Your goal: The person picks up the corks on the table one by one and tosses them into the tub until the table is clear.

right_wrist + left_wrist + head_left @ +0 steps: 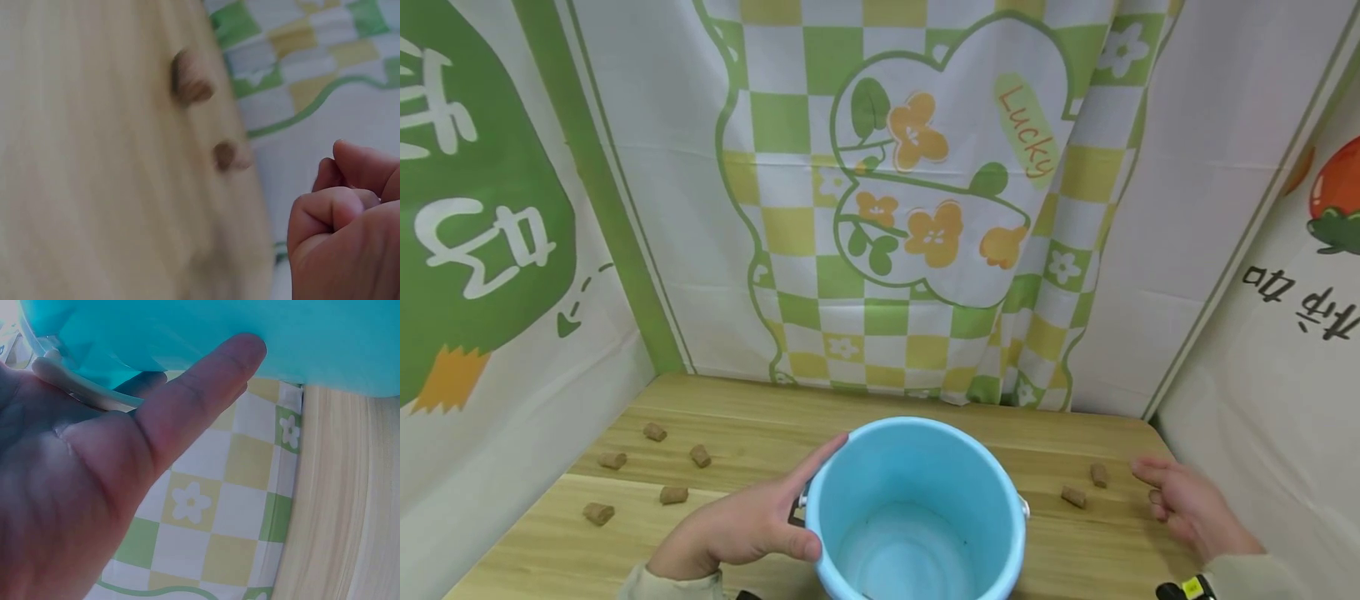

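Note:
A light blue bucket (917,427) stands on the wooden table in front of me, and its inside shows only small dark specks. My left hand (760,512) holds the bucket's left side, thumb on the near rim and fingers along the outer wall. In the left wrist view, a finger (200,397) presses against the blue wall beside the white handle (81,384). My right hand (1198,504) is over the table's right end, fingers curled inward; I cannot tell whether it holds anything. To its left lie two corks, one cork (1099,475) farther back and another cork (1073,497) nearer.
Several corks (673,495) lie scattered on the left of the wooden table (760,408). A checked, flowered curtain (887,333) hangs behind the table, and printed white cloth walls (1247,375) close in both sides.

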`<state>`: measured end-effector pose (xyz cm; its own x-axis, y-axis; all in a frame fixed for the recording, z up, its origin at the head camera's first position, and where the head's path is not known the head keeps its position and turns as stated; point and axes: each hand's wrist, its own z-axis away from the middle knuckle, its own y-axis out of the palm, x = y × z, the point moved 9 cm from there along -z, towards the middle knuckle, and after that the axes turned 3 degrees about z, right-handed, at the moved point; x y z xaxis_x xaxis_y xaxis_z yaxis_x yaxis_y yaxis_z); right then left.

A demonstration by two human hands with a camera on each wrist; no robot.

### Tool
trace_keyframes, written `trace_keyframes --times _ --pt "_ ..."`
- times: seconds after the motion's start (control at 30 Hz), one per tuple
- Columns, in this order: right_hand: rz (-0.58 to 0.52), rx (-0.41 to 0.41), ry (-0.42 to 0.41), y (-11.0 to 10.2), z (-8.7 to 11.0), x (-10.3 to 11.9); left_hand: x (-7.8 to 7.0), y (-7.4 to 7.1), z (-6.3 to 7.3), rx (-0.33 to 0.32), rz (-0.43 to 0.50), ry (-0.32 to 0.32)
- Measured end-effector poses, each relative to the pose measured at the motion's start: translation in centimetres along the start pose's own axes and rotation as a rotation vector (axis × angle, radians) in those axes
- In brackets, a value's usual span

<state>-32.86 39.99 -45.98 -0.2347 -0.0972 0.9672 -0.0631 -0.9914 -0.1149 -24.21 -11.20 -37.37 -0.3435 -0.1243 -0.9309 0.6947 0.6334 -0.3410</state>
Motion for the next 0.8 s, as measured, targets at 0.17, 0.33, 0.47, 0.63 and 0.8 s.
trace_keyframes --times 0.17,0.33,0.47,0.63,0.8 --pt "-0.14 0.029 0.118 -0.6 -0.5 -3.7 0.3 0.0 0.1 0.0 0.003 -0.007" --pt "-0.189 0.044 0.148 -0.8 -0.5 -4.9 0.3 0.1 0.0 0.012 0.038 -0.01" --pt "-0.19 0.065 0.153 -0.7 -0.7 -5.0 0.2 0.0 -0.1 0.012 0.043 -0.017" --pt "-0.168 0.06 0.174 -0.6 -0.7 -4.9 0.3 0.0 -0.1 0.02 0.044 -0.027" --pt "-0.041 0.036 0.128 -0.2 -1.2 -4.3 0.4 -0.1 -0.1 0.012 0.028 -0.033"
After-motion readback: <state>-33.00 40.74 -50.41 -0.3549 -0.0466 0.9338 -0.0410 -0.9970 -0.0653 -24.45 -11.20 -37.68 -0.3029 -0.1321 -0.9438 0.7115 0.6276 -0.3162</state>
